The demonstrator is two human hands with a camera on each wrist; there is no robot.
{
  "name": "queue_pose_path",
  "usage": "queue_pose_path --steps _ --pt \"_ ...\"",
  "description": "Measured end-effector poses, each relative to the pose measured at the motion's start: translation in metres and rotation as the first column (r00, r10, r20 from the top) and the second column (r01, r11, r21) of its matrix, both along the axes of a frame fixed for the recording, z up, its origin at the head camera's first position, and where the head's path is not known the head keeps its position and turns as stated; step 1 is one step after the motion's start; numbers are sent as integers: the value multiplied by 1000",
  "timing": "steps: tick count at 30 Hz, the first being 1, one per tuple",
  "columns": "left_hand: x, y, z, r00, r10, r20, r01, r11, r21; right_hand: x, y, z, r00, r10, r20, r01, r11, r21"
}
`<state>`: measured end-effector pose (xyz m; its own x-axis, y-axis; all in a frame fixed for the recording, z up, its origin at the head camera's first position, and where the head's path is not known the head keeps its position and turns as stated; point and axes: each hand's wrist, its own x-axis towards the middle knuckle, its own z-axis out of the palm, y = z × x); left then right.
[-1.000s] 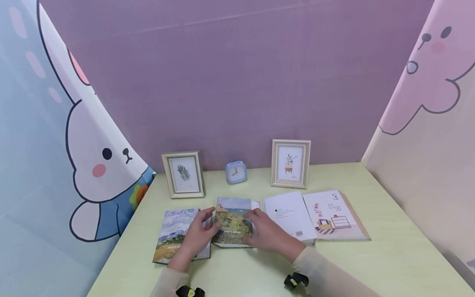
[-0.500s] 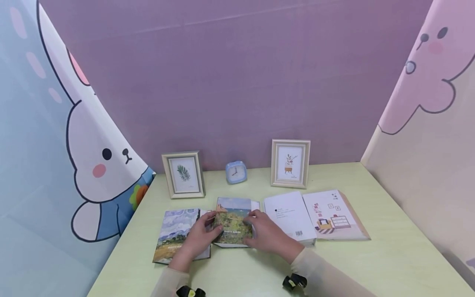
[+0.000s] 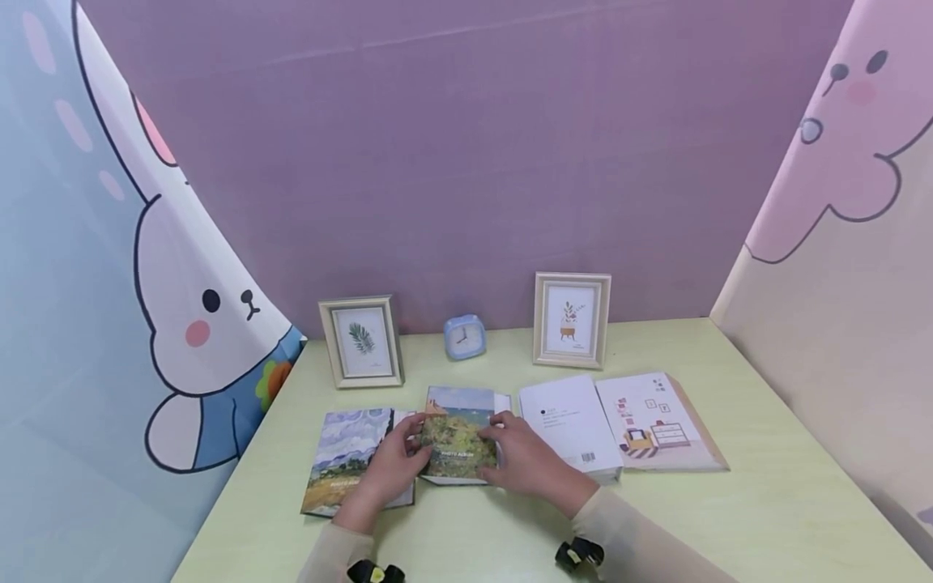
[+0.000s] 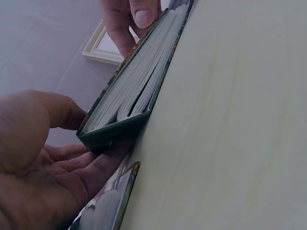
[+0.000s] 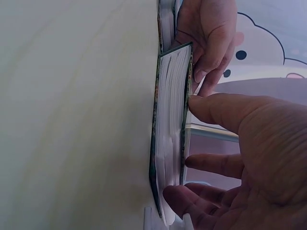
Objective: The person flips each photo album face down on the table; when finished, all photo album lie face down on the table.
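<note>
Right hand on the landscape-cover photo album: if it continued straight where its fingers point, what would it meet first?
The right hand points left across the landscape-cover photo album; beyond the cover it would probably first meet the left hand, though depth is unclear.

Pale green table: three albums, two frames, clock.

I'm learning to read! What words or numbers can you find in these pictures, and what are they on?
"PHOTO ALBUM": on the cover of the middle photo album, held between the left hand and the right hand; small, just readable.
White line on the left album: too blurred to read.
Print and barcode on the white booklet: too small to read.
Blue clock: hands show, no numerals readable.
</note>
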<state>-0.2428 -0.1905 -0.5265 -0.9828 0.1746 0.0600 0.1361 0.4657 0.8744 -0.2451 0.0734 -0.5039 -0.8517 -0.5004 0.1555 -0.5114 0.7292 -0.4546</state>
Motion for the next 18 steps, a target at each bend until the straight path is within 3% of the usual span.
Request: queue_pose_path --steps 11,18 --pt "1 1 3 1000 15 -6 -15 1000 23 0 0 0 1000 1 -3 -1 1000 -5" --pt "0 3 4 998 69 -10 -67 990 123 1 0 3 1000 15 25 -14 999 -44"
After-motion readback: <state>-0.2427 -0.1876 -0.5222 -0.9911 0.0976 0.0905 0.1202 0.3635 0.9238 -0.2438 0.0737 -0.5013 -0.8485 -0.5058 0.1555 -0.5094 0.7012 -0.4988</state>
